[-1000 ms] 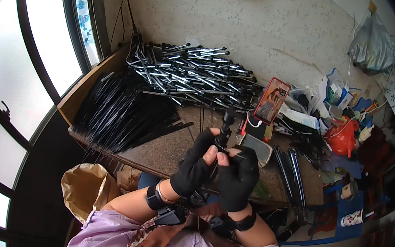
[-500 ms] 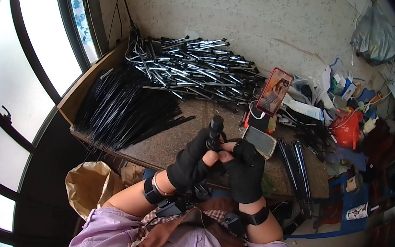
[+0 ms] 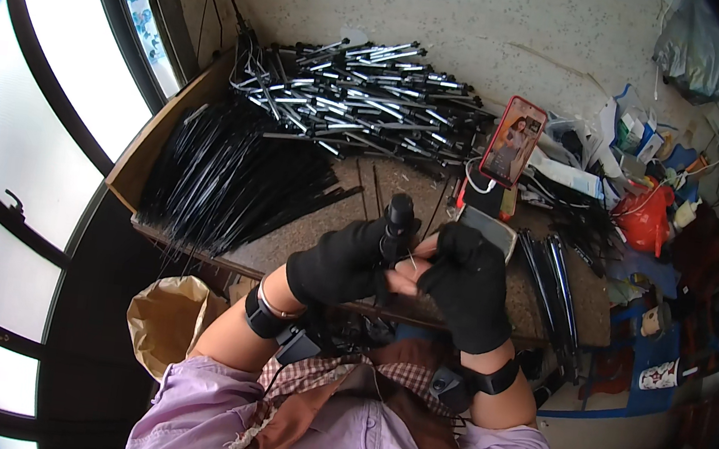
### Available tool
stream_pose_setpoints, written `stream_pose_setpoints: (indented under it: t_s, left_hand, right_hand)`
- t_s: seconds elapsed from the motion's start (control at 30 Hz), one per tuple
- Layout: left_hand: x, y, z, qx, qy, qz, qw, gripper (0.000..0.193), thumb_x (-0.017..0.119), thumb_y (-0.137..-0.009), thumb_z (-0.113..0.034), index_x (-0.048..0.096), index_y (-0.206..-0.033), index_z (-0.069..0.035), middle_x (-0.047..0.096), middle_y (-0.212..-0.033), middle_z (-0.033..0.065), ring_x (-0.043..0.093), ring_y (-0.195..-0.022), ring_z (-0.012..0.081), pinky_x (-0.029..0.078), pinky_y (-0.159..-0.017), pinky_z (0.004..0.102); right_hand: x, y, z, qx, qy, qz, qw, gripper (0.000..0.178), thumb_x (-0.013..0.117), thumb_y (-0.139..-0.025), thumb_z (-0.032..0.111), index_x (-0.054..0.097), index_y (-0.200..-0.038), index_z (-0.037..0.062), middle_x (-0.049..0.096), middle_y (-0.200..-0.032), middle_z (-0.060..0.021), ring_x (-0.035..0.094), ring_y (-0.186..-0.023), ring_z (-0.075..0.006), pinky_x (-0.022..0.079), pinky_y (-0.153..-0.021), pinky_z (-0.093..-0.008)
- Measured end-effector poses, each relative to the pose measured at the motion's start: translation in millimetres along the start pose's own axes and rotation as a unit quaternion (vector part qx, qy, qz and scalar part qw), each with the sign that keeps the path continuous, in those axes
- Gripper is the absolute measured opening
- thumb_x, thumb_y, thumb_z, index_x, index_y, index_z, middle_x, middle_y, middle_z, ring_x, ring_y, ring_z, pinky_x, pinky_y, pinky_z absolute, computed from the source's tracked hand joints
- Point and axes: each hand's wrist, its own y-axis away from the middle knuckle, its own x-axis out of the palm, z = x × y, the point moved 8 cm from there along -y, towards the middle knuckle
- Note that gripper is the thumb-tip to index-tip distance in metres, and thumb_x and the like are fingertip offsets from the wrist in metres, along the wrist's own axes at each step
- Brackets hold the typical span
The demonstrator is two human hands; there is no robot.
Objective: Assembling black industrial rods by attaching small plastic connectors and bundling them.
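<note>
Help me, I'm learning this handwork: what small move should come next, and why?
Probably pinch the thin, pale strand with the black-gloved right hand while the black-gloved left hand steadies the black, stepped cylindrical part. The left fingers wrap the part, its end poking up, and the strand shows where the hands meet; whether the right fingers already grip it is unclear.

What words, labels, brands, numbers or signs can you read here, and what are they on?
No text can be read for certain.
Red-edged phone: screen details too small.
White patterned cup: markings too small.
White-and-blue packet: any print too blurred.
Black part in the left hand: no lettering shows.
</note>
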Motion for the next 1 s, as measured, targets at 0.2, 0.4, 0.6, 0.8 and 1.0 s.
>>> stream_pose_setpoints:
  t_s: [0.2, 0.4, 0.6, 0.8, 1.0]
  left_hand:
    - [19.8, -1.2, 20.0, -0.162, 0.137, -0.033, 0.977, 0.048, 0.072, -0.072, -0.005, 0.053, -0.116, 0.001, 0.063, -0.095, 0.0068, 0.059, -0.086, 0.0135, 0.047, -0.078, 0.0276]
    - [11.4, -0.1, 15.8, -0.109, 0.191, -0.131, 0.967, 0.042, 0.072, -0.072, -0.009, 0.056, -0.11, 0.001, 0.063, -0.095, 0.0043, 0.058, -0.083, 0.0113, 0.047, -0.076, 0.0273]
    - [-9.8, 4.5, -17.6, -0.254, 0.082, -0.218, 0.939, 0.036, 0.07, -0.074, -0.016, 0.059, -0.103, 0.001, 0.061, -0.083, 0.0057, 0.058, -0.072, 0.0128, 0.047, -0.065, 0.0252]
    - [-38.5, 21.2, -14.3, -0.185, 0.146, -0.269, 0.934, 0.05, 0.071, -0.075, -0.033, 0.056, -0.107, 0.004, 0.059, -0.071, 0.0035, 0.058, -0.065, 0.0121, 0.045, -0.06, 0.0226]
    - [-28.1, 16.1, -2.5, -0.092, 0.291, -0.156, 0.939, 0.063, 0.074, -0.07, -0.038, 0.053, -0.113, 0.004, 0.059, -0.069, 0.0021, 0.06, -0.065, 0.0126, 0.044, -0.059, 0.0226]
  right_hand:
    - [1.8, 15.8, 48.2, -0.219, 0.237, -0.071, 0.944, 0.031, 0.069, -0.07, 0.004, 0.056, -0.099, 0.0041, 0.056, -0.074, -0.0067, 0.056, -0.066, -0.0173, 0.045, -0.061, -0.0296]
    - [27.5, 37.7, 80.0, -0.404, 0.433, -0.015, 0.805, 0.041, 0.07, -0.07, 0.001, 0.054, -0.108, 0.0026, 0.059, -0.091, -0.0082, 0.054, -0.073, -0.0204, 0.043, -0.066, -0.031]
    - [-17.0, 55.3, 50.9, -0.319, 0.303, -0.039, 0.897, 0.039, 0.064, -0.074, 0.001, 0.054, -0.111, 0.0047, 0.06, -0.086, -0.0089, 0.056, -0.073, -0.0227, 0.045, -0.066, -0.0335]
    - [-100.4, 73.9, -75.0, -0.131, 0.528, -0.104, 0.833, 0.038, 0.059, -0.076, 0.003, 0.054, -0.114, 0.0084, 0.059, -0.096, -0.0138, 0.058, -0.085, -0.03, 0.047, -0.071, -0.0381]
    - [-111.7, 93.6, -162.2, 0.078, 0.608, -0.042, 0.789, 0.038, 0.063, -0.077, 0.011, 0.054, -0.113, 0.0061, 0.057, -0.103, -0.0158, 0.056, -0.096, -0.0286, 0.044, -0.081, -0.0373]
